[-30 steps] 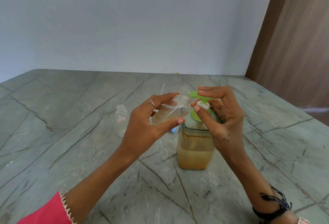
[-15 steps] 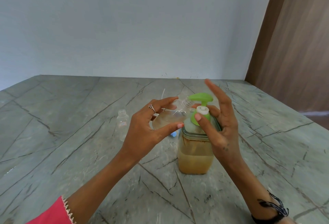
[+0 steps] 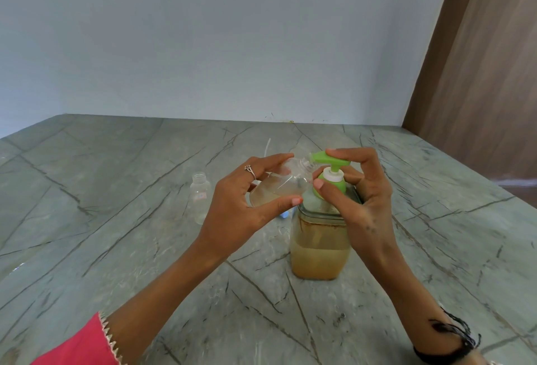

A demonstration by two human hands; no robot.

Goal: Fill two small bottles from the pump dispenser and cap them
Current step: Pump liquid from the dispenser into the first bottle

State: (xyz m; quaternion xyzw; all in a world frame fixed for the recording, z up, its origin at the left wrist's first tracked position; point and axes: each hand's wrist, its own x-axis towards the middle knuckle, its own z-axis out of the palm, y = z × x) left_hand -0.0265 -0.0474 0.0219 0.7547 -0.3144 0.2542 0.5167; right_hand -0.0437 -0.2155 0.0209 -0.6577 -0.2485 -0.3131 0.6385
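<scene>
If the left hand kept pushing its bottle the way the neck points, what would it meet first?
The green pump spout. The left hand holds the small bottle tilted with its mouth right at that nozzle, apparently touching, though depth is hard to judge from this single view.

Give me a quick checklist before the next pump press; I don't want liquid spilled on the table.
1. Mouth of the clear small plastic bottle at the green pump nozzle: ok, the neck meets the spout tip.
2. Left hand grips that bottle: ok, tilted, partly filled.
3. Right hand on the pump head: ok, fingers on top, thumb at the white collar.
4. Square glass dispenser jar has amber liquid left: ok, roughly half full.
5. Second empty clear bottle upright on the grey marble table: ok, uncapped.
6. Caps within reach: cannot tell; only a blue bit shows behind the left hand.
</scene>
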